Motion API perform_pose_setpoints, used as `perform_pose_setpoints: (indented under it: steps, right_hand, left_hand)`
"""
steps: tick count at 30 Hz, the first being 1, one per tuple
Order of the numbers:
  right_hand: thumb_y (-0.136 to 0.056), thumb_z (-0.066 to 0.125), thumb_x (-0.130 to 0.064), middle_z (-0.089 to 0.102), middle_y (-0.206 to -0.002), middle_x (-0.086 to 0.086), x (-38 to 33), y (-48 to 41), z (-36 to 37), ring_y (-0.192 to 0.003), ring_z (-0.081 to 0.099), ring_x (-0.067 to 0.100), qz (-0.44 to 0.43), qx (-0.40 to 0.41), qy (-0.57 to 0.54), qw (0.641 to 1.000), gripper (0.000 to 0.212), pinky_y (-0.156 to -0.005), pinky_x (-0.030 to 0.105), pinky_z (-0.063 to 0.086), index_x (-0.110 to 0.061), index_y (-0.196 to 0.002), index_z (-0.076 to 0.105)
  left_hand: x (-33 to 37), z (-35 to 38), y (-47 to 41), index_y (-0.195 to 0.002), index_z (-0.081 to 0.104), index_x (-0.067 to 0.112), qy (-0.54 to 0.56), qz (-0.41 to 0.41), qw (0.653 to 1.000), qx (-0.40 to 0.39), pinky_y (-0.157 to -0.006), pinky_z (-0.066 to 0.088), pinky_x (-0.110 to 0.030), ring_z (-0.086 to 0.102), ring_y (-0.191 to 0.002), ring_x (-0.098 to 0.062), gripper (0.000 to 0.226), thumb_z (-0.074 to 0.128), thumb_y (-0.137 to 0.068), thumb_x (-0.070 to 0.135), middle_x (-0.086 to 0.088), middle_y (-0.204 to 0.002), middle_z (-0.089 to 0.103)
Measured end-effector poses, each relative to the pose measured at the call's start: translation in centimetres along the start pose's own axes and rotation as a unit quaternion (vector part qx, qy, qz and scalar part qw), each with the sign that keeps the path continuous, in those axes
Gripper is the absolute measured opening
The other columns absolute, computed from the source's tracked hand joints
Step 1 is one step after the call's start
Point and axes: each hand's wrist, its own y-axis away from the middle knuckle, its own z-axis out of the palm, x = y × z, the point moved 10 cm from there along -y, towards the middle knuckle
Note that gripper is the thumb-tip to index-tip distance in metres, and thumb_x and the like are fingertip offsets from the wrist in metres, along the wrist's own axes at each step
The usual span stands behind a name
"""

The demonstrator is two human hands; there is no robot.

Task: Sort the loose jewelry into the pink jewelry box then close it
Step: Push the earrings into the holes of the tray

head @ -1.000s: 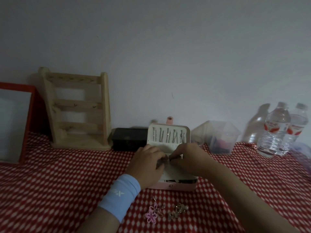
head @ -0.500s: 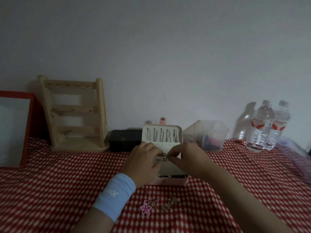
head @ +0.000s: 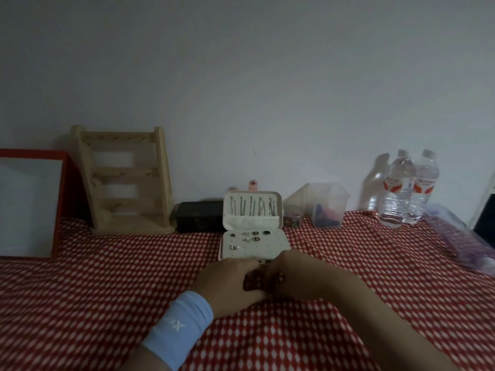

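While left hand (head: 227,282) & right hand (head: 300,274) are meeting just in front of it, box (head: 278,250) is sitting open on cloth (head: 107,290), long axis running L-R, lid (head: 253,223) standing upright, fingers (head: 247,266) curling in, can't tell what they're holding

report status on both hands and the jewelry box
Left hand and right hand meet on the cloth before the pink jewelry box, hold unclear. Box open, studs on its panel. Nothing blocking it.
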Motion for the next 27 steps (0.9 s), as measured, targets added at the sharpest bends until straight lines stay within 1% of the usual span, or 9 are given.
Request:
perform_pose_setpoints:
  steps: [2, 4, 8, 11, 14, 17, 20, 23, 27]
  right_hand:
    - [-0.093, 0.068, -0.018, 0.073, -0.112, -0.005, 0.4, 0.0, -0.2, -0.098, 0.067, 0.007, 0.005, 0.020, -0.009, 1.000, 0.022, -0.094, 0.022, 0.054, -0.022, -0.114, 0.073]
    - [-0.092, 0.069, -0.018, 0.072, -0.111, -0.007, 0.5, 0.2, -0.4, -0.097, 0.066, 0.004, 0.000, 0.035, -0.023, 0.999, 0.022, -0.091, 0.019, 0.055, -0.023, -0.113, 0.073]
    - [-0.092, 0.068, -0.014, 0.070, -0.117, -0.009, 0.9, 0.6, -0.7, -0.100, 0.064, 0.003, -0.005, 0.043, -0.040, 0.998, 0.029, -0.085, 0.012, 0.051, -0.025, -0.119, 0.071]
    - [-0.093, 0.066, -0.015, 0.070, -0.119, -0.008, 1.5, 0.5, -0.5, -0.104, 0.064, 0.007, 0.013, 0.025, -0.031, 0.999, 0.029, -0.096, 0.021, 0.052, -0.026, -0.119, 0.071]
    - [-0.092, 0.066, -0.018, 0.071, -0.119, -0.010, 2.0, 0.6, -0.4, -0.108, 0.064, 0.007, 0.029, 0.002, -0.036, 0.999, 0.028, -0.099, 0.023, 0.050, -0.027, -0.117, 0.073]
    - [-0.089, 0.072, -0.028, 0.072, -0.115, -0.013, 1.8, 0.3, 0.1, -0.103, 0.064, 0.005, 0.034, -0.007, -0.029, 0.999, 0.024, -0.099, 0.024, 0.049, -0.030, -0.113, 0.075]
    - [-0.089, 0.073, -0.029, 0.073, -0.108, -0.011, 1.8, -0.1, 0.1, -0.096, 0.065, 0.004, 0.051, 0.010, -0.027, 0.998, 0.020, -0.098, 0.027, 0.052, -0.026, -0.108, 0.077]
    - [-0.090, 0.071, -0.027, 0.074, -0.106, -0.010, 1.8, -0.2, -0.2, -0.094, 0.065, 0.004, 0.044, 0.023, -0.026, 0.998, 0.018, -0.097, 0.026, 0.053, -0.024, -0.107, 0.078]
    - [-0.092, 0.070, -0.026, 0.074, -0.105, -0.014, 1.5, 0.0, -1.1, -0.093, 0.066, -0.001, 0.015, 0.060, -0.058, 0.996, 0.017, -0.091, 0.018, 0.053, -0.026, -0.108, 0.077]
  left_hand:
    - [0.3, 0.4, 0.2, -0.115, 0.057, 0.037, 0.005, -0.008, 1.000, -0.012, -0.087, 0.051, -0.026, 0.060, -0.099, -0.004, 0.040, 0.063, -0.080, 0.056, 0.018, -0.110, 0.064]
    - [0.1, 0.5, 0.3, -0.119, 0.055, 0.038, 0.014, -0.016, 1.000, -0.008, -0.087, 0.050, -0.024, 0.060, -0.099, -0.003, 0.041, 0.065, -0.081, 0.050, 0.018, -0.111, 0.064]
    - [-1.5, 0.9, 0.5, -0.114, 0.060, 0.041, 0.029, -0.040, 0.999, -0.010, -0.071, 0.046, -0.013, 0.056, -0.075, 0.006, 0.028, 0.061, -0.088, 0.031, 0.022, -0.093, 0.065]
    - [-1.9, 0.6, 0.9, -0.111, 0.062, 0.042, 0.036, -0.042, 0.998, -0.003, -0.060, 0.038, -0.006, 0.052, -0.066, 0.007, 0.026, 0.056, -0.092, 0.026, 0.024, -0.080, 0.057]
    - [-1.7, 0.5, 1.0, -0.114, 0.063, 0.042, 0.033, -0.037, 0.999, -0.003, -0.073, 0.044, -0.009, 0.056, -0.080, 0.004, 0.029, 0.054, -0.092, 0.024, 0.027, -0.093, 0.056]
    - [-1.1, 1.1, 0.7, -0.112, 0.065, 0.039, 0.019, -0.024, 0.999, -0.011, -0.087, 0.049, -0.022, 0.056, -0.098, 0.000, 0.025, 0.058, -0.088, 0.035, 0.022, -0.110, 0.059]
    - [-0.7, 1.5, 0.1, -0.103, 0.069, 0.037, -0.004, -0.022, 1.000, -0.007, -0.085, 0.050, -0.027, 0.057, -0.096, -0.004, 0.022, 0.058, -0.088, 0.048, 0.018, -0.108, 0.060]
    - [-1.1, 1.8, -0.3, -0.102, 0.070, 0.035, -0.004, -0.033, 0.999, -0.005, -0.088, 0.049, -0.028, 0.056, -0.096, -0.004, 0.024, 0.058, -0.089, 0.051, 0.017, -0.108, 0.061]
    - [-2.2, 0.6, -0.2, -0.098, 0.073, 0.034, 0.097, -0.060, 0.993, 0.025, -0.086, 0.049, -0.023, 0.059, -0.089, 0.004, 0.018, 0.058, -0.092, 0.043, 0.019, -0.096, 0.067]
